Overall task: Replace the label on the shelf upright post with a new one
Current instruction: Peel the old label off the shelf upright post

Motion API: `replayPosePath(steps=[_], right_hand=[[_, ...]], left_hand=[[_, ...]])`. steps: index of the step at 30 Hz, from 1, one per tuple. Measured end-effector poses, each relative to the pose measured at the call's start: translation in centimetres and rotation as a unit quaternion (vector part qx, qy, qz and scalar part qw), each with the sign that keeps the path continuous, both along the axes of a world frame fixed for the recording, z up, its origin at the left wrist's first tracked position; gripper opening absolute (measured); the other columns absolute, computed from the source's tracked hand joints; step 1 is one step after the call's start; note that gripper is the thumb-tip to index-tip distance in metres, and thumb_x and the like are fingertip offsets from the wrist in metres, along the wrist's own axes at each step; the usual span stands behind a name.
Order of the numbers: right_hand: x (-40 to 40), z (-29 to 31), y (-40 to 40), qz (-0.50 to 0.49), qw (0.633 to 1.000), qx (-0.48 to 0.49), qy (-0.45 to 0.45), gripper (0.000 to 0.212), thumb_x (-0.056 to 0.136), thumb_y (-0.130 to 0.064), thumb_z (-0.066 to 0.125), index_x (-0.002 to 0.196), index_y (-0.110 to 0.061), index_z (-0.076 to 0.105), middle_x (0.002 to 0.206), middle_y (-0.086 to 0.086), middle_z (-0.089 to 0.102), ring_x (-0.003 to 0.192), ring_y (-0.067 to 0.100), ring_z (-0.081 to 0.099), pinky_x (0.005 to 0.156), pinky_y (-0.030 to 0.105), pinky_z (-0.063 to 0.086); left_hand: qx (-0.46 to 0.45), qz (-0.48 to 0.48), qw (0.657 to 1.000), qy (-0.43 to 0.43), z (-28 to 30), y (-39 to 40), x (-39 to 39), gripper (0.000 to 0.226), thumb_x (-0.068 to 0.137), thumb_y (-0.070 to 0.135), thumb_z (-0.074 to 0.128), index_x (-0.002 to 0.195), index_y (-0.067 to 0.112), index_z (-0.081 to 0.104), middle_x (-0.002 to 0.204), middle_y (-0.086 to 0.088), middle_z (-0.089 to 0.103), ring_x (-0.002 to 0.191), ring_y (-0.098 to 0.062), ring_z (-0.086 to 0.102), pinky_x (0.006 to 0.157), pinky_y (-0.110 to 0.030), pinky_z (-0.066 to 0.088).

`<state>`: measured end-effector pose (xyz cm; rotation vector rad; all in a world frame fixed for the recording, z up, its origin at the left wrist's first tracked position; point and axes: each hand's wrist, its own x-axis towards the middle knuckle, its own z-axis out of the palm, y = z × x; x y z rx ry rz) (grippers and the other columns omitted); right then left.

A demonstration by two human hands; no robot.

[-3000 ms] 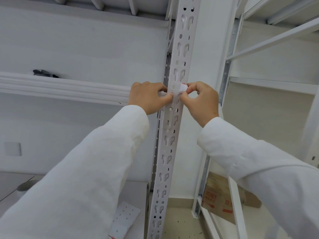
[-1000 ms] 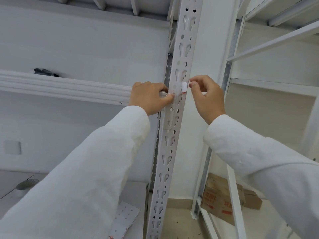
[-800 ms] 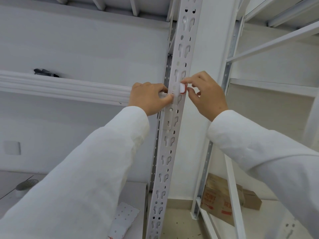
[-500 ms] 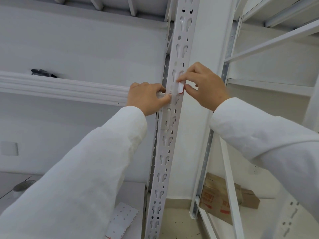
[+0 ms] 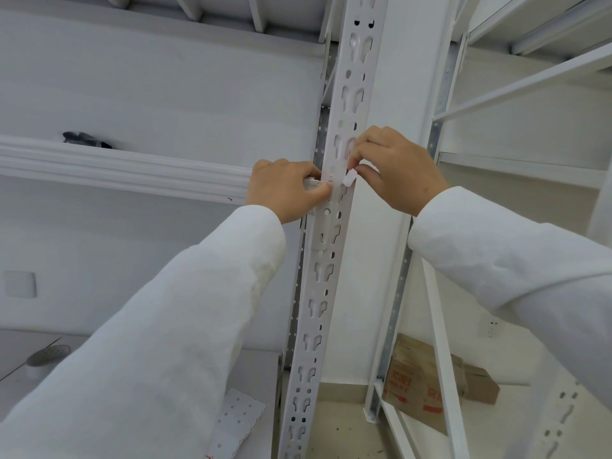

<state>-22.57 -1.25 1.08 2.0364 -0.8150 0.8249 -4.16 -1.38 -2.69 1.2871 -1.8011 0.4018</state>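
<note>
Two hands at the upright post (image 5: 334,246): right hand (image 5: 395,168) fingers pinching the label (image 5: 349,177), left hand (image 5: 284,190) curled closed.

Single head cam, wide-angle, no 2nd view to overlap. Looks fwd and tilted up along the shelf upright post (image 5: 334,226), close in; both sleeves enter from bottom corners, floor visible at bottom edge.

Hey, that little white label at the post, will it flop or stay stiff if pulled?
Probably floppy: the label looks thin and bends off the post. Likely very light, since right hand fingertips alone pinch it.
</note>
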Motion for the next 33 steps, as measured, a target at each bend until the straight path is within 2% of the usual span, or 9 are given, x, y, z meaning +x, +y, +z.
replayPosePath(steps=[5, 9, 11, 14, 18, 26, 30, 33], right_hand=[[-0.4, -1.1, -0.3, 0.028, 0.998, -0.029, -0.055, 0.011, 0.088, -0.015, 0.057, 0.094, -0.019, 0.066, 0.094, 0.003, 0.062, 0.082, 0.022, 0.055, 0.057, 0.035, 0.048], [-0.5, -1.3, -0.5, 0.058, 0.986, 0.01, -0.156, 0.022, 0.089, -0.02, 0.058, 0.11, -0.023, 0.061, 0.099, 0.002, 0.058, 0.079, 0.012, 0.052, 0.067, 0.034, 0.053], [-0.6, -1.1, -0.6, 0.046, 0.989, 0.01, -0.139, 0.02, 0.089, -0.021, 0.058, 0.107, -0.023, 0.063, 0.098, 0.003, 0.059, 0.081, 0.014, 0.053, 0.065, 0.037, 0.053], [-0.4, -1.1, -0.7, 0.03, 0.994, 0.01, -0.106, 0.018, 0.088, -0.02, 0.059, 0.102, -0.025, 0.067, 0.095, 0.002, 0.059, 0.079, 0.01, 0.045, 0.06, 0.031, 0.044], [-0.2, -0.9, -0.7, 0.016, 0.995, 0.008, -0.096, 0.01, 0.087, -0.022, 0.06, 0.093, -0.026, 0.068, 0.092, -0.001, 0.058, 0.078, 0.006, 0.04, 0.06, 0.026, 0.033], [-0.2, -0.9, -0.3, 0.001, 0.998, 0.007, -0.058, 0.008, 0.09, -0.015, 0.056, 0.09, -0.015, 0.064, 0.097, 0.004, 0.058, 0.087, 0.021, 0.05, 0.061, 0.031, 0.038], [-0.8, -1.7, -0.6, 0.019, 0.998, -0.017, -0.057, 0.008, 0.089, -0.015, 0.057, 0.088, -0.015, 0.065, 0.09, 0.005, 0.059, 0.079, 0.023, 0.052, 0.057, 0.03, 0.038], [-1.0, -2.0, -0.5, 0.028, 0.997, -0.037, -0.056, 0.009, 0.088, -0.016, 0.057, 0.087, -0.016, 0.066, 0.086, 0.005, 0.059, 0.075, 0.024, 0.053, 0.054, 0.029, 0.039]], left_hand=[[0.0, -0.003, 1.0, -0.006, 0.0, -0.2, 0.1, 0.038, 0.087, 0.053, 0.043, 0.106, 0.027, 0.063, 0.085, 0.005, 0.059, 0.099, -0.021, 0.056, 0.092, -0.034, 0.03], [-0.002, -0.003, 1.0, -0.004, -0.1, -0.4, 0.1, 0.037, 0.087, 0.053, 0.043, 0.105, 0.028, 0.063, 0.087, 0.003, 0.063, 0.098, -0.02, 0.056, 0.091, -0.034, 0.03], [-0.003, -0.002, 1.0, -0.005, -0.1, -0.5, 0.0, 0.037, 0.087, 0.053, 0.042, 0.105, 0.028, 0.064, 0.092, 0.001, 0.067, 0.098, -0.021, 0.057, 0.091, -0.034, 0.03], [-0.004, 0.001, 1.0, -0.004, -0.1, -0.4, 0.0, 0.037, 0.087, 0.053, 0.043, 0.104, 0.028, 0.064, 0.095, 0.0, 0.068, 0.1, -0.021, 0.056, 0.093, -0.034, 0.03], [0.0, 0.001, 1.0, -0.003, -0.1, -0.2, 0.0, 0.036, 0.087, 0.052, 0.043, 0.105, 0.028, 0.064, 0.084, 0.003, 0.059, 0.1, -0.021, 0.056, 0.093, -0.034, 0.03], [0.003, 0.001, 1.0, -0.004, 0.0, -0.1, 0.0, 0.038, 0.087, 0.053, 0.044, 0.108, 0.027, 0.063, 0.083, 0.004, 0.053, 0.1, -0.021, 0.055, 0.094, -0.034, 0.029], [0.002, 0.0, 1.0, -0.001, -0.1, -0.1, 0.0, 0.037, 0.087, 0.052, 0.044, 0.108, 0.028, 0.063, 0.096, -0.001, 0.066, 0.103, -0.021, 0.055, 0.095, -0.034, 0.029], [0.001, -0.003, 1.0, 0.0, -0.1, -0.2, 0.0, 0.037, 0.087, 0.052, 0.044, 0.108, 0.028, 0.063, 0.099, -0.001, 0.067, 0.103, -0.021, 0.055, 0.095, -0.034, 0.029]])
